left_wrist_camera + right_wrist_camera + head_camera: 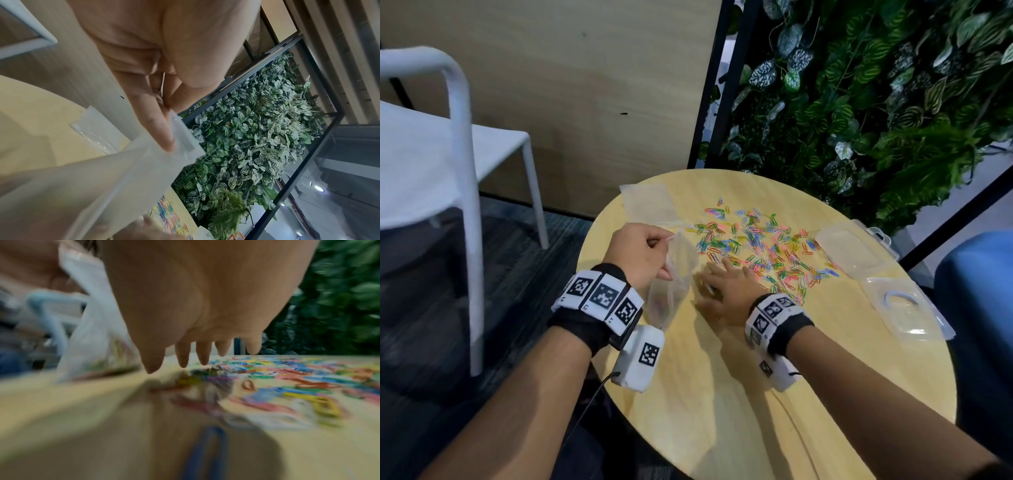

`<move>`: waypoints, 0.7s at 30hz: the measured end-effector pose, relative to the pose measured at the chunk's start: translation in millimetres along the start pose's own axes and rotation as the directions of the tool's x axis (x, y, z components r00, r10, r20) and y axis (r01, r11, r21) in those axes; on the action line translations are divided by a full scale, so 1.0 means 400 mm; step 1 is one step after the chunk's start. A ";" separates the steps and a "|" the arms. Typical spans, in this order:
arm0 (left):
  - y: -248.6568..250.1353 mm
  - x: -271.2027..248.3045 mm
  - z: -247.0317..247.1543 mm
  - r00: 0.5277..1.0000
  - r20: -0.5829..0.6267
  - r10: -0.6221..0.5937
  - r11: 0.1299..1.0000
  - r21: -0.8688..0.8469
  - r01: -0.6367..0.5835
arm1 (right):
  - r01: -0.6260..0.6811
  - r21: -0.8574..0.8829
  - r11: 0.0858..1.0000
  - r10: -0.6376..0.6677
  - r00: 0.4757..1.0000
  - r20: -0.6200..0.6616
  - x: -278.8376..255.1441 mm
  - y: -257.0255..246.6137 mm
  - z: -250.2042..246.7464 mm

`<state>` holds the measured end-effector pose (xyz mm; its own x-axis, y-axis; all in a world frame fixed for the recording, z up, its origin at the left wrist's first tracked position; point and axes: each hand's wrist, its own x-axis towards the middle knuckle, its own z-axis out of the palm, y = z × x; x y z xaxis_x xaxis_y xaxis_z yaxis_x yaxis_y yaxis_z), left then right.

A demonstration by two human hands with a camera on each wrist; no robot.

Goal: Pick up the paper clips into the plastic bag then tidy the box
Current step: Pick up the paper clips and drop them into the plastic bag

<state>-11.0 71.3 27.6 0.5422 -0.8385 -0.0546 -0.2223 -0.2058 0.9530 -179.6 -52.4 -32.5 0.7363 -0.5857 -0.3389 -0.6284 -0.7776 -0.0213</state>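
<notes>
Several coloured paper clips (753, 240) lie scattered across the far half of the round wooden table (722, 394). My left hand (643, 253) pinches the top edge of a clear plastic bag (674, 284), which hangs open over the table's left side. In the left wrist view the thumb and fingers pinch the plastic bag (115, 175) at its rim. My right hand (726, 287) lies flat with fingers spread at the near edge of the clips, right beside the bag. The right wrist view is blurred; the fingers (202, 353) point straight out over the paper clips (287, 379).
A clear plastic box (852, 246) lies open at the table's right, its lid (907, 311) nearer me. A second flat plastic bag (650, 205) lies at the far left. A white chair (448, 164) stands left, a plant wall (876, 102) behind.
</notes>
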 end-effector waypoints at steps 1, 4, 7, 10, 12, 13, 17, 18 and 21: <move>0.001 -0.002 0.002 1.000 0.008 0.002 1.000 0.001 -0.002 | 0.025 -0.065 0.998 -0.024 1.000 0.013 0.001 0.002 0.021; -0.002 -0.002 0.011 1.000 0.028 0.006 1.000 0.006 -0.006 | 0.110 -0.113 0.988 -0.116 0.992 -0.046 -0.017 0.026 0.038; 0.000 0.002 0.026 0.999 0.047 0.009 1.000 0.026 -0.010 | 0.189 -0.122 0.974 -0.201 0.974 -0.100 -0.049 0.048 0.035; 0.008 -0.006 0.051 0.996 0.087 0.015 0.998 0.064 -0.021 | 0.103 -0.029 0.994 -0.106 0.977 -0.184 -0.073 0.080 0.020; 0.010 -0.013 0.068 0.993 0.117 0.020 0.997 0.073 -0.029 | -0.024 0.168 0.986 0.071 0.957 -0.281 -0.086 0.103 0.000; 0.011 -0.014 0.075 0.992 0.126 0.022 0.997 0.077 -0.032 | -0.087 0.300 0.950 0.185 0.931 -0.315 -0.093 0.117 -0.009; 0.013 -0.013 0.092 0.989 0.147 0.022 0.994 0.101 -0.037 | -0.168 0.827 0.536 0.516 0.841 -0.164 -0.110 0.162 -0.024; 0.014 -0.012 0.095 0.989 0.149 0.022 0.994 0.103 -0.038 | -0.104 0.940 0.324 0.538 0.838 -0.093 -0.115 0.162 -0.035; 0.014 -0.010 0.105 0.987 0.161 0.020 0.993 0.111 -0.038 | 0.083 0.968 -0.237 0.444 0.895 0.032 -0.139 0.126 -0.099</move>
<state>-48.6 52.4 20.5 0.4002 -0.9127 -0.0829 -0.3311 -0.2284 0.9155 -242.2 -67.9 22.6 0.3723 -0.8625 -0.3429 -0.0324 0.3571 -0.9335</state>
